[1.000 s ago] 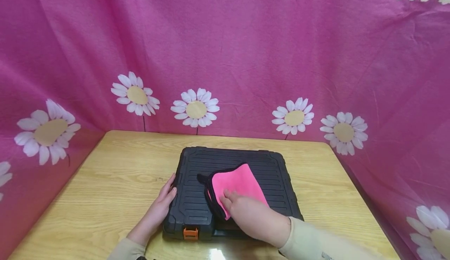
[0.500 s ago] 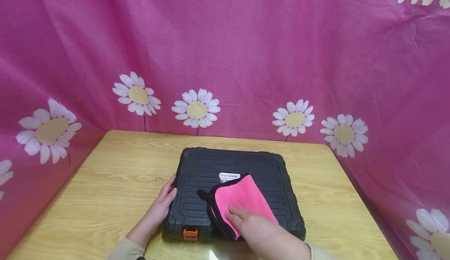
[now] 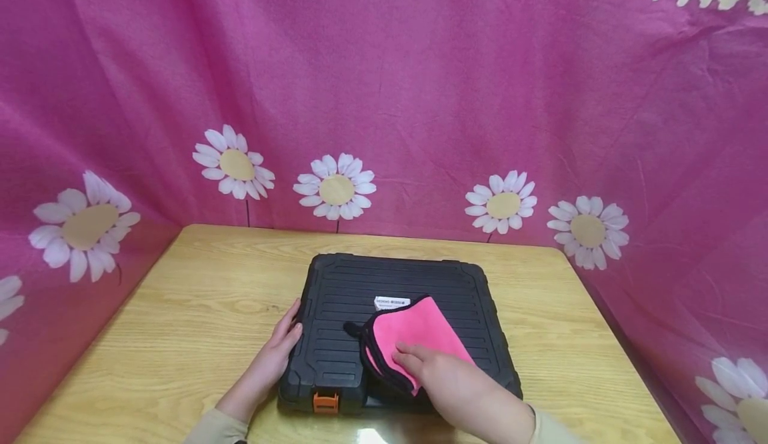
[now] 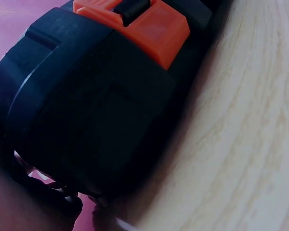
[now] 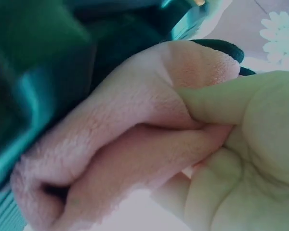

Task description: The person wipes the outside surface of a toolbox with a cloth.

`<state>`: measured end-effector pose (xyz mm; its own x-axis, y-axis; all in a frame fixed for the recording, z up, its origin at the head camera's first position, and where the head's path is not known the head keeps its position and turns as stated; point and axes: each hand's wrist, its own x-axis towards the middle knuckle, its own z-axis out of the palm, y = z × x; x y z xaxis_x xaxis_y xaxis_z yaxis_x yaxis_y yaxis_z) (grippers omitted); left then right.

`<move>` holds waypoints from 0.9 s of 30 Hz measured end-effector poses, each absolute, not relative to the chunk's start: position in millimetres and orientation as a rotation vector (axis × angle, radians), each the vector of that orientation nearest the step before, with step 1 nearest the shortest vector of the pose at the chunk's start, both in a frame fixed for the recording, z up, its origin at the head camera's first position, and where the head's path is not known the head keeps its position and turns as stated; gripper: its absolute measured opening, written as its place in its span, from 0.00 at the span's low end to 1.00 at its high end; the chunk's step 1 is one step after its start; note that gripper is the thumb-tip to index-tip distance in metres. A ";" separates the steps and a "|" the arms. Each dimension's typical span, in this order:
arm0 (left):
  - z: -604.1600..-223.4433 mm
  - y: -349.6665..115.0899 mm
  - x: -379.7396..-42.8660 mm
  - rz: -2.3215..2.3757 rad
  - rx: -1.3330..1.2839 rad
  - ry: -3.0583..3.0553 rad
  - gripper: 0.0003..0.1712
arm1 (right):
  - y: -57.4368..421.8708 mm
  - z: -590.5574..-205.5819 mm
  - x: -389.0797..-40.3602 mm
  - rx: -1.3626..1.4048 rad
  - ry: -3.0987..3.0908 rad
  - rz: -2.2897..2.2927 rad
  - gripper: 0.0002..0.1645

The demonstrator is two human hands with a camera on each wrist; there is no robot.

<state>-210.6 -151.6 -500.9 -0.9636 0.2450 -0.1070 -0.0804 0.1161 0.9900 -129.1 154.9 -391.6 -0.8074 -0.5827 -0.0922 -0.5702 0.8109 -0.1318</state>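
A black ridged plastic case [image 3: 342, 284] lies flat on the wooden table, its orange latch [image 3: 325, 402] facing the near side. My left hand [image 3: 271, 359] rests against the case's left side, fingers extended along it and thumb at the top edge. On the lid lies a folded pink cloth [image 3: 414, 334] with black edging and a small black loop. Thumb and fingers of my right hand [image 3: 459, 384] pinch the cloth; the right wrist view shows its fluffy folds [image 5: 125, 110] between them. Behind the cloth a white label [image 3: 391, 303] shows on the lid, partly covered.
The light wooden table [image 3: 210, 297] extends around the case on both sides and behind. A pink curtain [image 3: 408, 97] printed with white daisies hangs beyond the table's back and sides.
The cloth has slid toward the near right of the lid, uncovering the white label. My right hand, earlier laid flatter on the cloth, now pinches it. My left hand stays put.
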 end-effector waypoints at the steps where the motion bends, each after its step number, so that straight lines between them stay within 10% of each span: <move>1: -501.5 -151.5 -210.4 1.938 0.167 2.146 0.37 | 151.5 -392.1 -132.1 -0.878 2.883 -0.121 0.34; 27: -500.3 -152.0 -212.2 1.943 0.165 2.106 0.36 | 204.7 -387.6 -270.6 -0.752 2.938 -0.312 0.11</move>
<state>-212.2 -152.0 -500.3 -0.9567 0.2648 -0.1205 -0.0988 0.0938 0.9907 -270.6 204.7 -387.6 -0.8742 -0.4840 -0.0386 -0.4651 0.8576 -0.2195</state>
